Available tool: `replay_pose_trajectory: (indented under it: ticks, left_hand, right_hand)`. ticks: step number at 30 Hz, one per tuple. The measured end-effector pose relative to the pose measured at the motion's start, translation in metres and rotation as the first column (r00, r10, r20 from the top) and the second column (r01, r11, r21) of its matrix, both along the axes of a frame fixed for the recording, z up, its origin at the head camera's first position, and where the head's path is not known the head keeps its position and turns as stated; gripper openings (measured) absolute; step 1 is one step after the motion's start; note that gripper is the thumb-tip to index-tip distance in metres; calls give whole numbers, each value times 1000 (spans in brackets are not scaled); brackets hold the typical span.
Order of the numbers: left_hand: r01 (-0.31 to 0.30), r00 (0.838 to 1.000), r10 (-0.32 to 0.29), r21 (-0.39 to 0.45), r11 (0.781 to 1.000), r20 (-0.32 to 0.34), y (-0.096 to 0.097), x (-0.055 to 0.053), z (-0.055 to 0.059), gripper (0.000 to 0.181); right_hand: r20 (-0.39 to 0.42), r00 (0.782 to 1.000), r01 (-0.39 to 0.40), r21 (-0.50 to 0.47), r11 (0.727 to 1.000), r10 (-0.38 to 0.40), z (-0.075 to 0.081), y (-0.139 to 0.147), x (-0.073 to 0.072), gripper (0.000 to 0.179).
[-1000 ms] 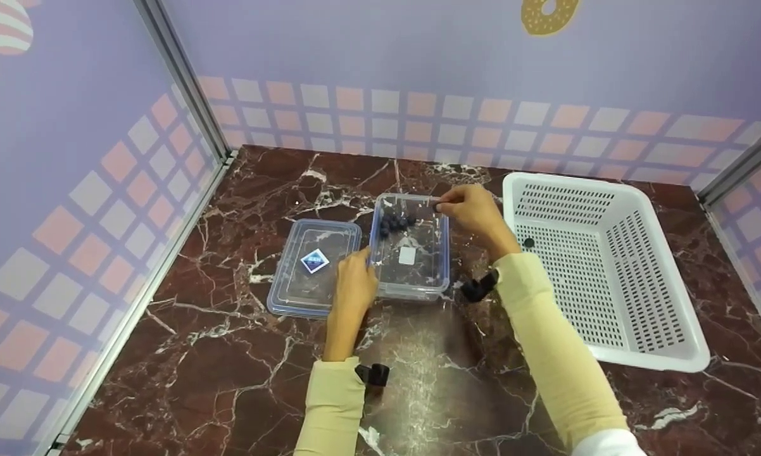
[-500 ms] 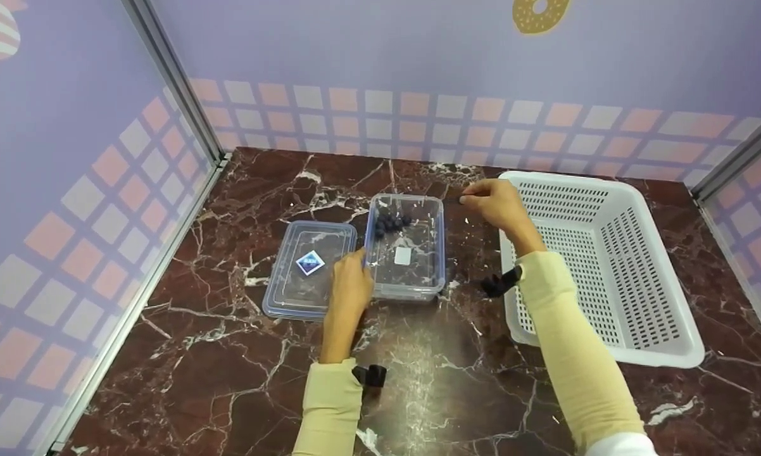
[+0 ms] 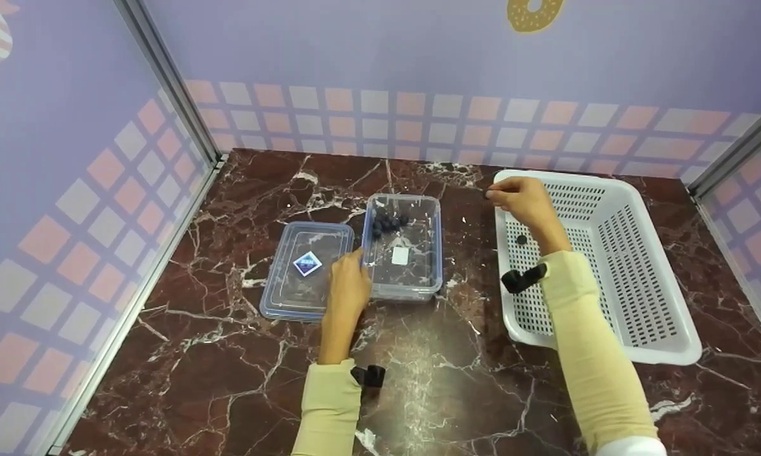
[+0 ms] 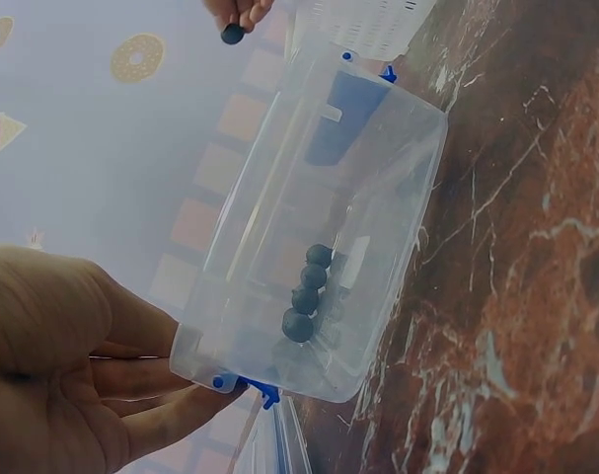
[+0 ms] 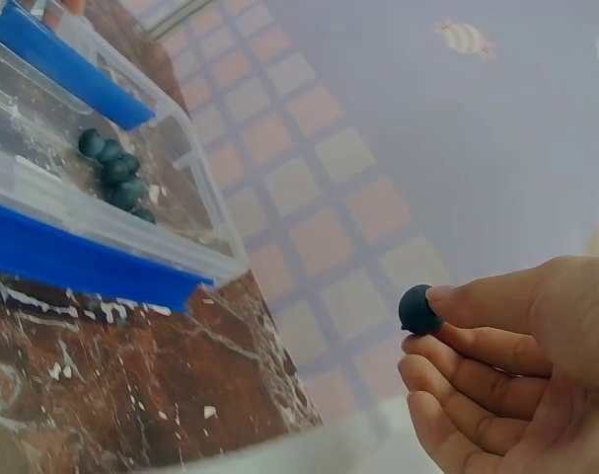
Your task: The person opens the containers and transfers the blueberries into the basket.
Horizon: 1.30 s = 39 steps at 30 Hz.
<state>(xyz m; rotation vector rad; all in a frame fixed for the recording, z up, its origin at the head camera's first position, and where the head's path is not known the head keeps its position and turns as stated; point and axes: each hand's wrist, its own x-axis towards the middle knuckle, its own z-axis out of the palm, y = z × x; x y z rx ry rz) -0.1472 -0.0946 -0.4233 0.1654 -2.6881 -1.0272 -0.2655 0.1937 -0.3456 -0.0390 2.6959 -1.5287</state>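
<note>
A round dark-blue blueberry (image 5: 418, 310) is pinched between the thumb and fingertips of my right hand (image 3: 525, 204), beside the basket's back-left corner in the head view. My left hand (image 3: 349, 284) grips the left side of a clear plastic food container (image 4: 378, 118) with blue clips; its fingers lie at the rim and clip in the left wrist view. Several blueberries (image 3: 388, 223) cluster at the far left end inside it. Another small dark round berry (image 3: 522, 239) shows in the white slotted basket (image 3: 665, 278), partly under my right forearm's line in the head view.
The clear lid (image 3: 292, 285) with blue edging and a diamond sticker lies left of the container, overlapped by my left hand. Patterned panels (image 3: 380, 120) wall in the dark marbled table (image 3: 228, 380) at the back and sides.
My right hand has moved right with the blueberry, from over the container's back-right corner to the basket's left rim. My left hand keeps its hold on the container. The head view has shifted slightly.
</note>
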Motion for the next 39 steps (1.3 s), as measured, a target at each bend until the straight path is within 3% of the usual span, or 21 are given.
replay_pose_trajectory:
  ticks: [13,24,30,39]
  left_hand:
    - [-3,1000,3,10,1000,-20,-1,1,-1,34]
    - [-8,999,8,2,1000,-31,1,2,-2,34]
    - [-2,999,3,4,1000,-34,0,2,-1,34]
    - [0,1000,0,12,1000,-14,1,1,1,35]
  right_hand:
    - [90,991,108,-81,991,-101,-17,49,1,41]
    - [238,954,164,86,983,-180,-50,79,-2,39]
    - [282,939,141,204,969,-196,-60,89,-4,32]
    - [340,924,102,221,970,-174,-67,92,-10,16]
